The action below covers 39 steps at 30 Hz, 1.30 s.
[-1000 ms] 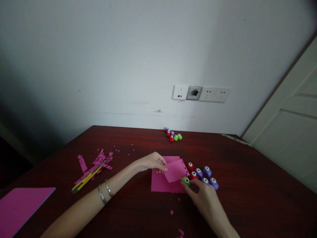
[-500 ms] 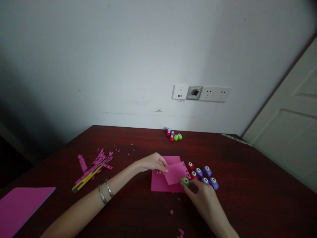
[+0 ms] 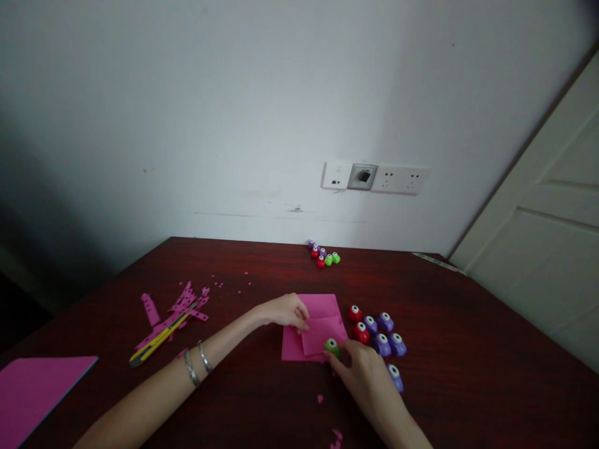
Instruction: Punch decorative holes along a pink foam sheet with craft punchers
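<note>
My left hand pinches the left edge of a small pink paper piece. That piece lies over a larger pink sheet on the table. My right hand grips a green craft punch with a white and black round top, at the near right edge of the small piece. Beyond and right of this hand stand red punches and several purple punches. One purple punch is partly hidden behind my right hand.
A yellow utility knife lies on punched pink strips at left. A stack of pink paper sits at the near left edge. More small punches stand by the wall. Pink scraps lie near me.
My right hand has moved left with the green punch, onto the small pink piece's near right edge. The small piece has turned straighter over the sheet. A purple punch beside my right hand has come into view.
</note>
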Tool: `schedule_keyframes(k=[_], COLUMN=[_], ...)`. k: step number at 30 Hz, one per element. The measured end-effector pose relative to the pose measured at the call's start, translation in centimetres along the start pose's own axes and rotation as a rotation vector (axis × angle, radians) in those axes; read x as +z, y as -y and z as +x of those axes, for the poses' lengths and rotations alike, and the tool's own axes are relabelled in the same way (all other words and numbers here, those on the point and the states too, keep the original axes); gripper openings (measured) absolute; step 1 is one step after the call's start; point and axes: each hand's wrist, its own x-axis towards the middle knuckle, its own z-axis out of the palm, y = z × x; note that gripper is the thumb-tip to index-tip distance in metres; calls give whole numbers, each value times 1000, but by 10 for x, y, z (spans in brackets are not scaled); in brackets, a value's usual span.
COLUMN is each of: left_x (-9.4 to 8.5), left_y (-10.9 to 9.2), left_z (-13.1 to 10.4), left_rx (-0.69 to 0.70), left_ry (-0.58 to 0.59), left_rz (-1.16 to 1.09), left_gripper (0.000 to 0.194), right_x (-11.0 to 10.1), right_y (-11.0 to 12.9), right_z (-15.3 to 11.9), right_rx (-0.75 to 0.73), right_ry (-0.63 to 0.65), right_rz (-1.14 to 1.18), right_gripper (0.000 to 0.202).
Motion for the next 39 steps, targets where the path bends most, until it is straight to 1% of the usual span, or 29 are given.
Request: schedule_keyframes(k=[3, 5, 6, 8, 10, 11, 12, 15, 16, 18, 21, 24, 30, 34, 39], left_x=[0, 0, 0, 0, 2, 3, 4, 10, 13, 19, 26, 28, 28, 29, 30], left_y=[-2, -7, -10, -17, -24, -27, -30, -34, -35, -36, -36, -36, -35, -36, -38], left_z=[0, -3, -5, -9, -15, -18, -20, -27, -28, -30, -30, -30, -29, -30, -31], left_rx=[-11, 5, 23, 53, 84, 100, 111, 103, 87, 68, 64, 64, 91, 80, 78], left_ry=[-38, -68, -94, -182, -256, -249, -202, 42, 102, 155, 152, 151, 149, 155, 158], left_rz=[132, 251, 317, 459, 597, 657, 703, 765, 771, 775, 769, 768, 750, 749, 749], left_gripper=[23, 26, 27, 28, 33, 38, 46, 71, 74, 72, 65, 62, 62, 62, 65], right_x=[-2, -4, -6, -9, -11, -12, -13, -13, -12, -9, -5, -3, 1, 3, 4], right_y=[-5, -11, -13, -18, -21, -21, -21, -20, -20, -20, -21, -21, -17, -15, -12], right_z=[1, 3, 4, 5, 6, 7, 7, 7, 6, 6, 6, 5, 3, 2, 2], right_rx=[-3, 23, 34, 35, 18, 6, -9, -69, -92, -120, -133, -145, -148, -125, -102], right_ry=[16, 32, 40, 66, 104, 121, 131, 130, 131, 137, 141, 138, 133, 120, 103], right_rz=[67, 140, 176, 233, 271, 281, 286, 267, 257, 239, 237, 245, 257, 255, 246], right_gripper=[25, 22, 20, 17, 19, 22, 24, 23, 21, 18, 13, 11, 14, 20, 22])
